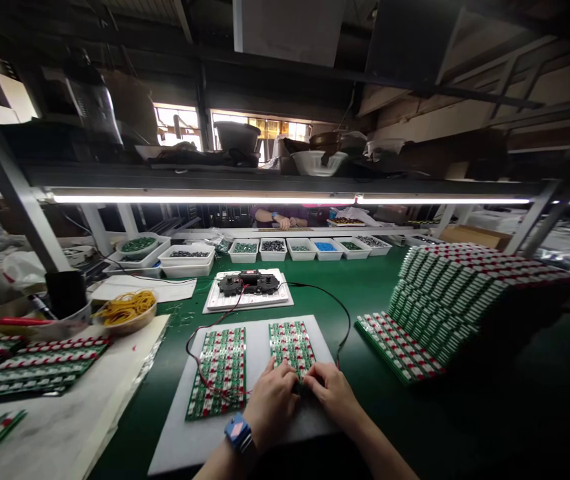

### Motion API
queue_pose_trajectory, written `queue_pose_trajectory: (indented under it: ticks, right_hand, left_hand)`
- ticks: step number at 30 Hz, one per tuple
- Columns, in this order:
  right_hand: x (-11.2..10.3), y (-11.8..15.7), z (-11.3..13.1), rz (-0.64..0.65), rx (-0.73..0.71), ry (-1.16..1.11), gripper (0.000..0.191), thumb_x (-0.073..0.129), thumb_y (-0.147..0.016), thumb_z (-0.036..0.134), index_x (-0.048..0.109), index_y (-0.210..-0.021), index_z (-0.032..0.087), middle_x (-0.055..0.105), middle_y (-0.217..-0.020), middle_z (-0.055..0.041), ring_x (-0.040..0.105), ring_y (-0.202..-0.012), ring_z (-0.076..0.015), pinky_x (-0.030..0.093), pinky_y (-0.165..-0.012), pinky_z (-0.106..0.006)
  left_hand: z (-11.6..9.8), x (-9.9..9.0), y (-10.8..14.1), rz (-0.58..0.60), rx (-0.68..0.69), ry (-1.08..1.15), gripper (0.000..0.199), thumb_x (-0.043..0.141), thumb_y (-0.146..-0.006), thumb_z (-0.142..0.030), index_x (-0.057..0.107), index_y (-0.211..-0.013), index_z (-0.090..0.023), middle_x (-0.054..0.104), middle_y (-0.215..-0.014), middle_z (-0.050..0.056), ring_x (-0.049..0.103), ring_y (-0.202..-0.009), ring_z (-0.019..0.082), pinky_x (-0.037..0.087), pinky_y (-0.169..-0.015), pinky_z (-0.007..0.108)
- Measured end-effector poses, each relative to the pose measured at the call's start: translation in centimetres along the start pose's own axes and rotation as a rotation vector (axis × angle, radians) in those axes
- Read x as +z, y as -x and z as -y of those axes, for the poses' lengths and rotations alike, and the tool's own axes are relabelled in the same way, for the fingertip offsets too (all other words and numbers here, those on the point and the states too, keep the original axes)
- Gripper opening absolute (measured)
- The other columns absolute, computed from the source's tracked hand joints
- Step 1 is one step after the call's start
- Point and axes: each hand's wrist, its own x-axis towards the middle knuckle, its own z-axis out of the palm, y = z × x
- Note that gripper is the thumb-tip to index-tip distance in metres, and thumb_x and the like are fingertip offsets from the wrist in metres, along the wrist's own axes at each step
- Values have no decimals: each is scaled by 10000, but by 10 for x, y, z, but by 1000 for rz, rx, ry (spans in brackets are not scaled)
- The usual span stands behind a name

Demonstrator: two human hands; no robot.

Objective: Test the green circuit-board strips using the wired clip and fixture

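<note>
Two green circuit board panels lie side by side on a white board (175, 427). My left hand (275, 395), with a blue strap on its wrist, is closed at the lower edge of the right panel (291, 340); a small dark thing shows by its fingers, too unclear to name. Beside it my right hand (329, 390) is pinched near the same edge, its fingertips close to the dark thing. Red and black wires run over the left panel (219, 367) toward my left hand. They come from a black device (249, 283) on a white tray (209, 305).
A tall stack of board panels (445, 293) stands at the right. White bins of small parts (273, 248) line the back. At the left are a bowl of yellow rubber bands (127, 308) and more panels (49, 363). A person's hands (285, 221) show beyond the bins.
</note>
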Motion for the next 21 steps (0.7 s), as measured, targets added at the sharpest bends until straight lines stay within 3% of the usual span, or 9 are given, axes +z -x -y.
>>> queue_pose_trajectory:
  ticks: [21]
  right_hand:
    - [1,1,-2,-1,-38,52,206,495,-895,301,645,-787,211,699,-854,-41,588,-913,-231,404,-826,-325]
  left_hand:
    - [-3,1,0,21,0,-49,257,494,-827,-88,602,-1050,-156,633,-1189,107,501,-1265,248,271,-1176,461]
